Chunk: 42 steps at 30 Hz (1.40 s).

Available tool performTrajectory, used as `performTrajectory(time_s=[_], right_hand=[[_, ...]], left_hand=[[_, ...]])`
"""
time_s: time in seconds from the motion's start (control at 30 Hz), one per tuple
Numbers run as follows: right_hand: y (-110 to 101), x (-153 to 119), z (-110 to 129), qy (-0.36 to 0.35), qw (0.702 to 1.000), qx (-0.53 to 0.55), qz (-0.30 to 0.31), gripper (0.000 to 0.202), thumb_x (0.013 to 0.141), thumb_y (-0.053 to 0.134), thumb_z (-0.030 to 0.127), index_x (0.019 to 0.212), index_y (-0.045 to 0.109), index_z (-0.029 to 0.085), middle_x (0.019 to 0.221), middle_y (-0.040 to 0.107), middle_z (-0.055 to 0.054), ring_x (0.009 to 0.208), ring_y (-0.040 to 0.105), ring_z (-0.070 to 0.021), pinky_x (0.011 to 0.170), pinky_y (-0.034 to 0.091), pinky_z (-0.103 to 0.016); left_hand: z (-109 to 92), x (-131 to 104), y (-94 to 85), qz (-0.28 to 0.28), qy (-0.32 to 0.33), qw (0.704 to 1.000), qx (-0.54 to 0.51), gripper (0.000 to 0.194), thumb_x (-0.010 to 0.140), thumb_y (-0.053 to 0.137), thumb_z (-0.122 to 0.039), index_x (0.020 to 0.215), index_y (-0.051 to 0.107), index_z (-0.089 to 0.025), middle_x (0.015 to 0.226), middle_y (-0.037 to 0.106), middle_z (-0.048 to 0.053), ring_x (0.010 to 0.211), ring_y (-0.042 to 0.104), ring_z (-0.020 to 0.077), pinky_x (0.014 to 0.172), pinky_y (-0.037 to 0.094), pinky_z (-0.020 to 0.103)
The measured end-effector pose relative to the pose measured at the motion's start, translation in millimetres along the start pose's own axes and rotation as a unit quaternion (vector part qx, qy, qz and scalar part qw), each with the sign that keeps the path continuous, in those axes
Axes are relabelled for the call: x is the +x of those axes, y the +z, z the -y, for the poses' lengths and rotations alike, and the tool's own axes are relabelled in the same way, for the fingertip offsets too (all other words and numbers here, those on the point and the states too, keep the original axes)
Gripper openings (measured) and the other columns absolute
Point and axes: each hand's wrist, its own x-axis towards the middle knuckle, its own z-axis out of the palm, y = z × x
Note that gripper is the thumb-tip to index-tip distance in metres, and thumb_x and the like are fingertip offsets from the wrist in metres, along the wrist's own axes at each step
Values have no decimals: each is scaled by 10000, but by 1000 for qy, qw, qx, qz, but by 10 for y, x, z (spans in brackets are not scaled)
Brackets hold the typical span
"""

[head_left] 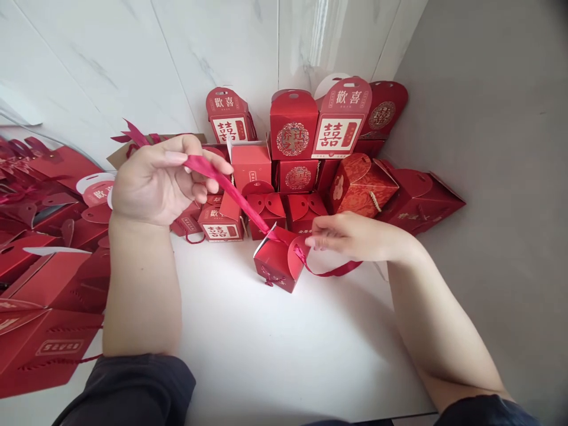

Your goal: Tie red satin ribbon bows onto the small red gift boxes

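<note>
A small red gift box [277, 260] sits on the white table with its top flaps folded up. Dark red ribbon [244, 204] runs through the top of the box. Up and to the left of the box, my left hand [164, 177] pinches one stretch of the ribbon, drawn taut in a slanting line. My right hand [350, 236] is at the box's right side, thumb and fingers closed at the edge of a top flap; what exactly they grip is partly hidden. The ribbon's other end loops below my right hand to the right.
Red boxes with white labels [339, 118] are stacked along the marble wall [231, 41]. An orange-red patterned box [361, 183] stands at the back right. Many red boxes [53, 337] crowd the left side. A grey wall [501, 148] bounds the right of the white table [284, 355].
</note>
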Motion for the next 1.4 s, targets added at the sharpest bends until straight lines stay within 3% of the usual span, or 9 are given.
performTrajectory(time_s=[0.2,0.37,0.5,0.57,0.67,0.73,0.87,1.1,1.4], right_hand=[[244,95,213,38,994,-96,-20,318,744,687,441,844,486,215,845,693,-16,721,625,-180,571,363,-257],[451,151,398,73,975,-197,-67,176,815,537,251,979,491,208,836,716,-39,714,669,-229,516,291,-275],[585,213,494,100,963,-242,-60,208,823,496,209,1026,513,169,790,707,-81,689,668,-255,489,239,-291],[620,245,482,104,963,-238,-74,173,826,477,197,989,528,170,793,700,-88,694,660,-248,495,242,-291],[610,271,377,89,976,-178,-94,90,814,484,217,893,524,199,761,675,-54,656,620,-209,504,279,-277],[561,278,275,59,988,-96,-106,59,799,506,231,855,507,215,744,656,-21,647,588,-177,520,326,-260],[427,282,120,21,992,80,-95,77,828,469,214,894,501,233,727,623,17,618,546,-131,538,389,-230],[319,274,105,8,991,106,-77,290,873,520,466,749,522,204,617,505,35,552,435,-107,489,309,-232],[315,359,1,44,986,155,-37,248,859,515,322,649,531,191,691,702,-15,661,657,-142,610,466,-238]], left_hand=[[-29,-37,13,21,46,999,13,133,728,536,-182,660,638,-129,707,709,70,521,639,138,438,519,205],[-45,-82,4,54,60,996,49,109,765,609,-186,689,636,-114,756,710,82,558,660,165,454,532,237],[-73,-128,-45,112,-12,987,115,273,831,627,-405,762,635,-141,667,681,80,529,640,192,447,513,269],[-71,-147,-69,133,-134,956,224,365,863,560,-525,855,649,-171,665,680,77,530,623,187,447,482,259],[-12,-142,-80,146,-289,847,422,330,843,584,-510,1003,659,-231,772,709,51,583,621,169,480,442,234],[62,-109,-59,148,-302,799,499,362,791,636,-474,1085,647,-263,809,711,26,619,631,165,505,435,223],[238,-10,52,183,-312,763,535,510,751,646,-385,1246,567,-289,798,710,5,544,608,137,447,382,199],[493,91,143,206,-365,774,475,247,744,590,-319,964,610,-210,900,724,64,627,684,162,441,399,177],[455,150,196,222,-344,798,443,205,806,599,-381,895,628,-199,737,680,24,561,638,129,494,448,187]])
